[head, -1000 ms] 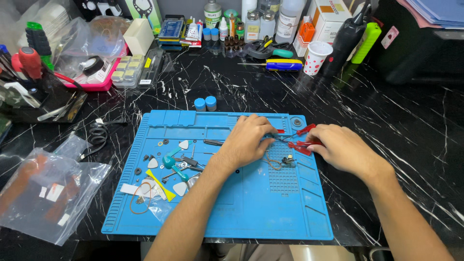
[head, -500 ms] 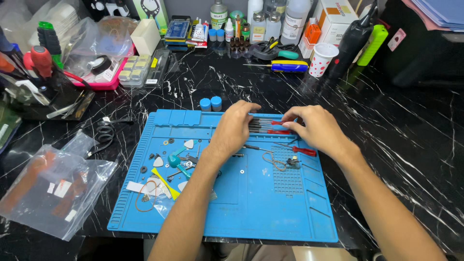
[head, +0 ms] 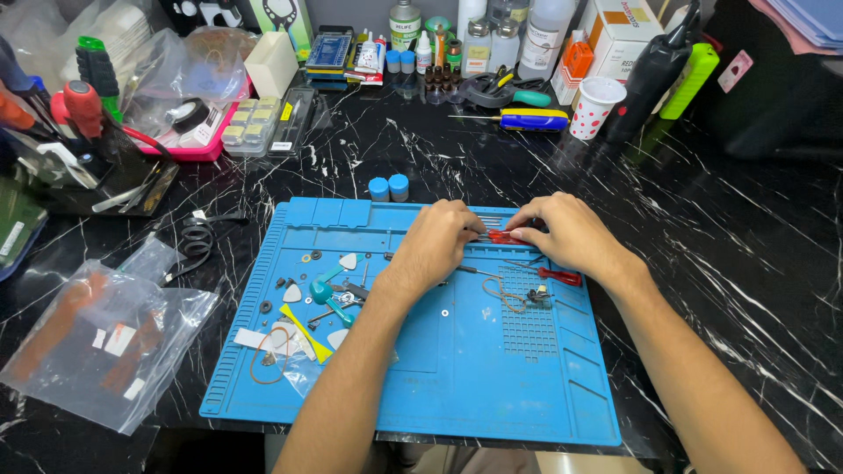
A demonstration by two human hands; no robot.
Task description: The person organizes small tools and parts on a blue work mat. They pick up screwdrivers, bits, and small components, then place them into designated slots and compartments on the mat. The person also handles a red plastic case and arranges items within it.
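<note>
**Both hands now at the mat's top edge, on a small red-handled tool**

At 9 o'clock from our hands, off the mat, a clear plastic bag (head: 101,338) with orange parts inside lies on the black marble table (head: 729,219), and a coiled black cable (head: 198,237) sits just above it. On the blue silicone work mat (head: 439,395), the left third carries loose bits: white guitar-pick pry tools (head: 349,261), a teal plastic piece (head: 323,288), a yellow strip (head: 306,332) and washers. 2 blue caps (head: 389,188) stand just off the mat at 11 o'clock from the left hand.

Our left hand (head: 439,241) is curled, fingertips pinching at the left end of a small red-handled screwdriver (head: 507,236) that lies among a row of thin tools at the mat's upper edge. Our right hand (head: 571,233) closes on the other end of the same tool, thumb and forefinger on it.

1 second ago both hands worked lower, mid-mat, near the small ring-shaped part with wires (head: 518,298); since then they have moved up to 12 o'clock, leaving that part alone. A second red screwdriver (head: 559,276) rests at 6 o'clock from the right hand. We judge this as a tool change: a driver is being picked from, or set back into, the row.
</note>
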